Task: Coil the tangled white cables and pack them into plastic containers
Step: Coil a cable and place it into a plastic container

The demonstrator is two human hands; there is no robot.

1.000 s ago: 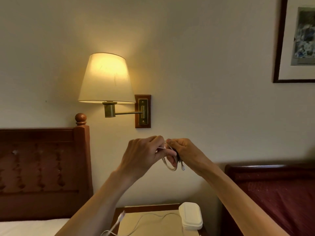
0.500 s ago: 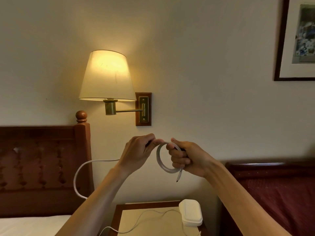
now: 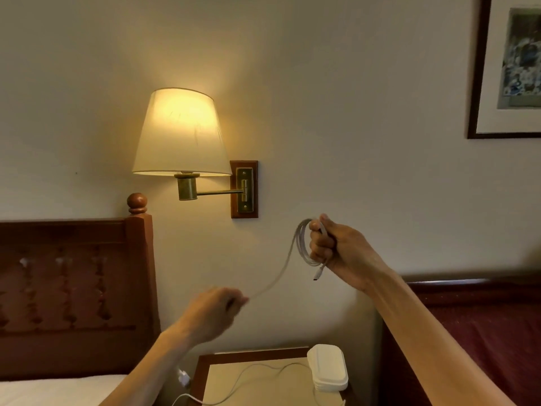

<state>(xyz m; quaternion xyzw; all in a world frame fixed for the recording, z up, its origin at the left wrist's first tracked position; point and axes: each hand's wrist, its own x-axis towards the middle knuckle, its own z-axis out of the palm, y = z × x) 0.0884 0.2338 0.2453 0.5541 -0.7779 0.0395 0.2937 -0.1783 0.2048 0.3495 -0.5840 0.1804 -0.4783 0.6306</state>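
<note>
I count two bare hands, the left hand and the right hand. I see two thin white cables: one partly coiled, one loose on the nightstand. One stack of white lidded plastic containers.

White cable wound in a few small loops up in the air on the right, plug end hanging down, one strand running down to the left. Stack of white plastic containers low on the nightstand, thin white cable lying loose just left of it.
</note>
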